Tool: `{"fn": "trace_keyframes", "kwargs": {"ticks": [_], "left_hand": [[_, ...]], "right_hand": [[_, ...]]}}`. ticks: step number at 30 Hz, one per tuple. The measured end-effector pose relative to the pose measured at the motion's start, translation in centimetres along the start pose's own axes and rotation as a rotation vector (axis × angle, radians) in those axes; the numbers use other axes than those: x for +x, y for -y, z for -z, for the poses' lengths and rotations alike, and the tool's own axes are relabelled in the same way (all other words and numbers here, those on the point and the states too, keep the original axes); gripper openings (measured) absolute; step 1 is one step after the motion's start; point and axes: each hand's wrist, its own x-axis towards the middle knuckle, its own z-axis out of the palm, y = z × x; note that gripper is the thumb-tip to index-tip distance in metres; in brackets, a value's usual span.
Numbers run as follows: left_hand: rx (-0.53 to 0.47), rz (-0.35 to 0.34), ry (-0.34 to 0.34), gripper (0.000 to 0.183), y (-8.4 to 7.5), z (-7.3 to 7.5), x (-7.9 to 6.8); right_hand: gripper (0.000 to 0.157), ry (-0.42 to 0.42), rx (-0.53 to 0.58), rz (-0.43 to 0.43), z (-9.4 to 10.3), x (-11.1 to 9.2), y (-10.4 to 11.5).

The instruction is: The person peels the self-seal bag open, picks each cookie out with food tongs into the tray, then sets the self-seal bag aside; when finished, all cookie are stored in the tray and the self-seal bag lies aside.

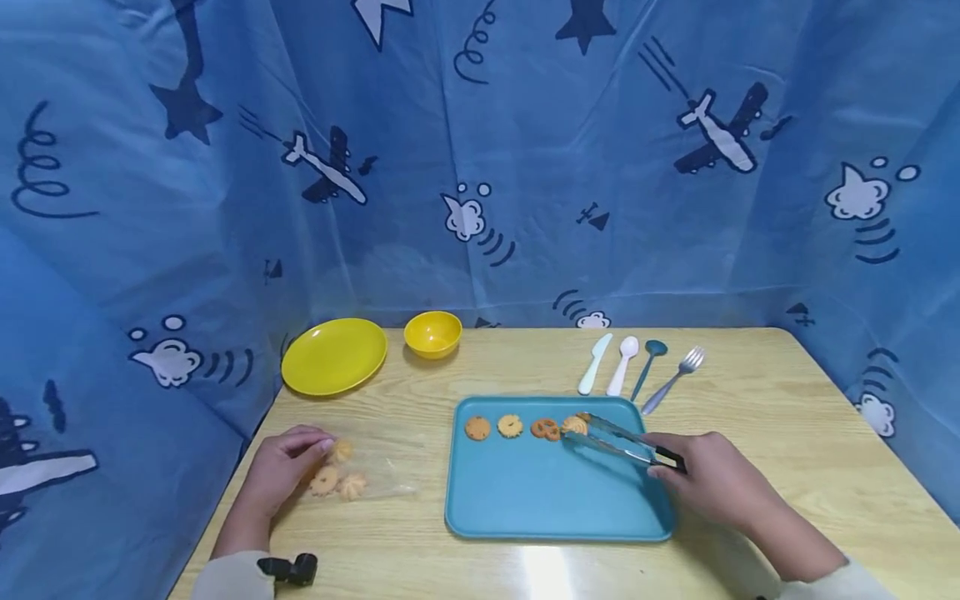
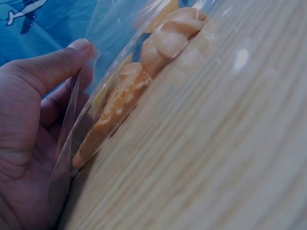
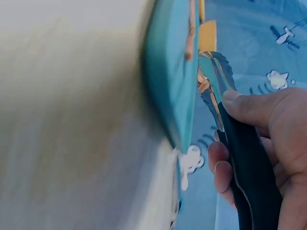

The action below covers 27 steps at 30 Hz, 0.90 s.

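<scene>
My right hand [image 1: 708, 479] grips metal tongs [image 1: 618, 439] with black handles over the blue tray [image 1: 555, 508]. The tong tips close around a cookie [image 1: 574, 424] at the right end of a row of several cookies [image 1: 510, 427] along the tray's far side. In the right wrist view my thumb [image 3: 249, 108] presses the tongs [image 3: 240, 143] beside the tray's edge [image 3: 165, 86]. My left hand [image 1: 285, 467] pinches the edge of a clear plastic bag [image 1: 360, 475] with three cookies [image 1: 333, 477] inside, flat on the table. The left wrist view shows the thumb [image 2: 57, 62] on the bag film [image 2: 81, 120] and cookies [image 2: 144, 72].
A yellow plate [image 1: 334, 356] and a yellow bowl [image 1: 432, 333] stand at the back left of the wooden table [image 1: 787, 400]. A white knife [image 1: 595, 364], white spoon [image 1: 622, 364], teal spoon [image 1: 648, 367] and metal fork [image 1: 673, 380] lie behind the tray. Blue curtains enclose the table.
</scene>
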Motion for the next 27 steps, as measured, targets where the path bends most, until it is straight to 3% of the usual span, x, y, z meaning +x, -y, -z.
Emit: {"fn": "trace_keyframes", "kwargs": {"ticks": [15, 18, 22, 27], "left_hand": [[0.004, 0.050, 0.011, 0.031, -0.6, 0.2, 0.1], [0.021, 0.045, 0.008, 0.033, -0.7, 0.5, 0.2], [0.008, 0.022, 0.006, 0.032, -0.8, 0.6, 0.1], [-0.022, 0.010, 0.009, 0.030, -0.7, 0.3, -0.2]], "right_hand": [[0.047, 0.000, -0.020, -0.009, -0.3, 0.1, -0.7], [0.045, 0.003, 0.037, 0.024, -0.6, 0.6, 0.9], [0.043, 0.057, 0.086, 0.157, -1.4, 2.3, 4.5], [0.040, 0.149, 0.068, 0.315, -3.3, 5.6, 9.6]]}}
